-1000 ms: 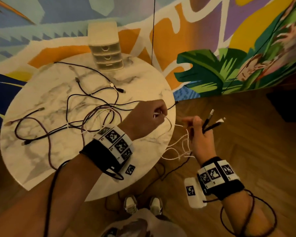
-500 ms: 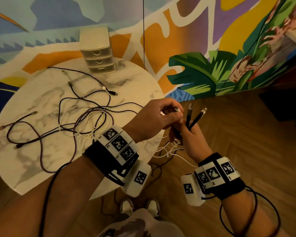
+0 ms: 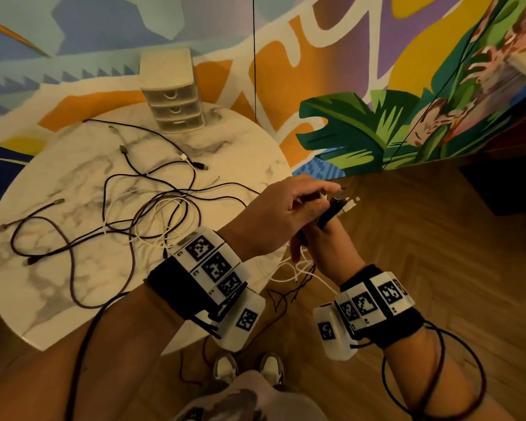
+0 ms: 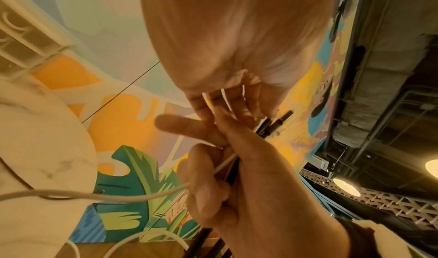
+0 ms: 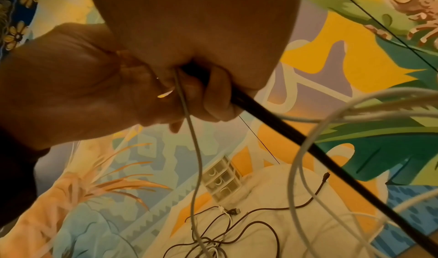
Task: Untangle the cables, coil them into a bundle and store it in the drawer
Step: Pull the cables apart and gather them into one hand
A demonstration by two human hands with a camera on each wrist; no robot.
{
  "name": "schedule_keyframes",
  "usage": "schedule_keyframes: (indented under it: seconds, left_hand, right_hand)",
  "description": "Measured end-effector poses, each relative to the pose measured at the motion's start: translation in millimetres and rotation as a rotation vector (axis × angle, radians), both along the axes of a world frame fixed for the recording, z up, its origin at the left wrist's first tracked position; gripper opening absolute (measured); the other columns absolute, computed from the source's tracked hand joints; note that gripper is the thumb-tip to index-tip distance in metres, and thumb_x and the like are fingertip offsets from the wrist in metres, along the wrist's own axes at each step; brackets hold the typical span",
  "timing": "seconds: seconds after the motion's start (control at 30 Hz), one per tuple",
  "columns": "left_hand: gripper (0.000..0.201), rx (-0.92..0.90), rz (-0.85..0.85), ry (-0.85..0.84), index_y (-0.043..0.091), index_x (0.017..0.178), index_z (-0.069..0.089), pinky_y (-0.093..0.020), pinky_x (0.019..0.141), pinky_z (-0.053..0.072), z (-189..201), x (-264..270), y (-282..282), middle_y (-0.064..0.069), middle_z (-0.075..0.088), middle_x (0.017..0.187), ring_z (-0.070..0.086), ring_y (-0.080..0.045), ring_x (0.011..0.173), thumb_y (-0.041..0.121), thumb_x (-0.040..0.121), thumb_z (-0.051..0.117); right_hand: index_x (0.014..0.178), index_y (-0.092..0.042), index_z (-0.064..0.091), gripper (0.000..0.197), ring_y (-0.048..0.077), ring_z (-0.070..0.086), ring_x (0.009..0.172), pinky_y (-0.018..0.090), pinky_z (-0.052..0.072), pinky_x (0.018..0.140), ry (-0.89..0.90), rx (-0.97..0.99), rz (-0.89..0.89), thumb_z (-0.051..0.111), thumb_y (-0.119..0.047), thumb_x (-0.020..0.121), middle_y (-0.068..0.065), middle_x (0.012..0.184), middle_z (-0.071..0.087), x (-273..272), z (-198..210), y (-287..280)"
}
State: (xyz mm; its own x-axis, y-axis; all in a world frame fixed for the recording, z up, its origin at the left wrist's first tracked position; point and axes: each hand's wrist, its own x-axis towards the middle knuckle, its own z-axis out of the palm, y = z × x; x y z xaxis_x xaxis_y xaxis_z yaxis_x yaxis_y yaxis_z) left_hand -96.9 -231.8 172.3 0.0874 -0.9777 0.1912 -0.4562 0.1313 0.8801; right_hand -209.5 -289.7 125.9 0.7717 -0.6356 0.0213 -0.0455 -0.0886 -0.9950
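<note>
Dark and white cables lie in a tangle [image 3: 152, 220] on the round marble table [image 3: 58, 299]. Off the table's right edge, my right hand [image 3: 331, 247] grips a bunch of cable ends [image 3: 339, 206], black and white, pointing up. My left hand [image 3: 322, 194] lies over it and pinches a white cable's plug at that bunch. In the right wrist view my fingers [image 5: 218, 97] curl round a black cable [image 5: 308, 145] and a white cable [image 5: 194, 159]. In the left wrist view the white cable [image 4: 142, 196] runs down to the table. The small drawer unit [image 3: 172, 95] stands shut at the table's far edge.
White and black loops [image 3: 295, 278] hang from my hands to the wooden floor [image 3: 438, 268]. A painted wall [image 3: 346, 56] rises behind the table. My shoes [image 3: 246, 369] are beside the table's near edge. Black sensor leads run along both forearms.
My left hand has left the tangle on the table and carried a white cable end to the right hand; both hands now meet off the table's right edge.
</note>
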Motion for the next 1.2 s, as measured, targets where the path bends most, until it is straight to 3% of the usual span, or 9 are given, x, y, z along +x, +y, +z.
schedule_keyframes:
  seconds: [0.07, 0.17, 0.3, 0.4, 0.53, 0.77, 0.97, 1.1, 1.2]
  left_hand:
    - [0.037, 0.005, 0.048, 0.173, 0.02, 0.127, 0.053, -0.022, 0.092, 0.045, -6.5, 7.1, 0.1, 0.004, 0.053, 0.1, 0.054, -0.012, 0.102, 0.022, 0.091, 0.048]
    - [0.037, 0.189, 0.069, 0.399, 0.023, 0.122, 0.051, -0.025, 0.09, 0.048, -38.6, 18.5, 5.6, 0.001, 0.053, 0.104, 0.052, -0.014, 0.104, 0.011, 0.087, 0.052]
    - [0.059, 0.454, 0.112, -0.341, 0.021, 0.139, 0.04, -0.035, 0.102, 0.038, -124.2, 22.7, 38.9, 0.0, 0.045, 0.132, 0.042, -0.016, 0.12, 0.026, 0.085, 0.065]
    - [0.065, 0.619, 0.341, -0.569, 0.022, 0.138, 0.037, -0.039, 0.101, 0.035, -169.0, 40.4, 76.8, -0.002, 0.04, 0.137, 0.039, -0.023, 0.123, 0.05, 0.084, 0.058]
    - [0.054, 0.852, 0.026, -0.973, 0.019, 0.134, 0.035, -0.04, 0.1, 0.031, -204.2, 56.0, 116.0, -0.003, 0.039, 0.135, 0.037, -0.026, 0.123, 0.048, 0.09, 0.045]
    - [0.032, 0.922, 0.128, -0.992, 0.018, 0.12, 0.056, -0.036, 0.092, 0.044, -206.9, 101.6, 139.8, -0.006, 0.061, 0.121, 0.057, -0.026, 0.111, 0.029, 0.097, 0.038]
    - [0.048, 1.349, 0.469, -0.819, 0.026, 0.122, 0.056, -0.033, 0.094, 0.045, -184.9, 169.9, 167.4, -0.003, 0.06, 0.123, 0.058, -0.023, 0.11, 0.051, 0.096, 0.025]
    - [0.036, 0.859, 0.378, -0.652, 0.021, 0.124, 0.052, -0.033, 0.089, 0.045, -161.1, 122.7, 113.7, -0.003, 0.052, 0.129, 0.057, -0.024, 0.106, 0.036, 0.092, 0.049]
    - [0.048, 0.419, 0.158, -0.286, 0.026, 0.13, 0.046, -0.026, 0.071, 0.047, -115.4, 49.3, 54.6, 0.01, 0.045, 0.122, 0.058, -0.012, 0.072, 0.039, 0.087, 0.062]
  right_hand:
    - [0.093, -0.02, 0.061, 0.034, 0.024, 0.052, 0.051, 0.041, 0.042, 0.052, 0.04, -0.033, -0.05, 0.034, -0.041, 0.096, 0.022, 0.069, 0.06, -0.7, -3.0, -0.1]
    - [0.08, -0.017, 0.065, 0.043, 0.011, 0.044, 0.054, 0.021, 0.035, 0.052, 0.024, 0.029, -0.208, 0.032, -0.038, 0.1, 0.006, 0.065, 0.06, -1.4, -4.0, -2.9]
    - [0.067, -0.013, 0.059, 0.046, 0.018, 0.051, 0.059, 0.024, 0.043, 0.058, 0.015, 0.157, -0.338, 0.032, -0.029, 0.102, -0.002, 0.058, 0.059, -4.1, 3.9, -10.2]
    - [0.062, -0.015, 0.055, 0.048, 0.019, 0.054, 0.062, 0.036, 0.047, 0.072, 0.056, 0.136, -0.36, 0.033, -0.03, 0.102, -0.003, 0.056, 0.058, -5.1, 3.9, -14.1]
    - [0.059, -0.015, 0.054, 0.05, 0.021, 0.054, 0.06, 0.04, 0.047, 0.071, 0.117, 0.094, -0.345, 0.032, -0.031, 0.102, -0.001, 0.051, 0.056, -3.7, -2.2, -12.4]
    - [0.064, -0.014, 0.053, 0.049, 0.024, 0.048, 0.057, 0.03, 0.036, 0.05, 0.169, 0.147, -0.332, 0.032, -0.039, 0.101, -0.001, 0.053, 0.055, -0.2, -7.6, -8.5]
    - [0.062, -0.017, 0.054, 0.047, 0.028, 0.049, 0.063, 0.04, 0.04, 0.067, 0.121, 0.219, -0.381, 0.035, -0.039, 0.1, 0.001, 0.052, 0.054, -4.9, -8.5, -11.9]
    - [0.056, -0.023, 0.054, 0.05, 0.028, 0.047, 0.061, 0.043, 0.037, 0.068, 0.09, 0.247, -0.399, 0.036, -0.039, 0.099, 0.001, 0.051, 0.054, -1.7, -8.4, -10.4]
    - [0.058, -0.019, 0.053, 0.05, 0.025, 0.046, 0.056, 0.041, 0.038, 0.067, 0.076, 0.246, -0.365, 0.034, -0.036, 0.101, 0.001, 0.05, 0.053, 4.4, -7.7, -6.6]
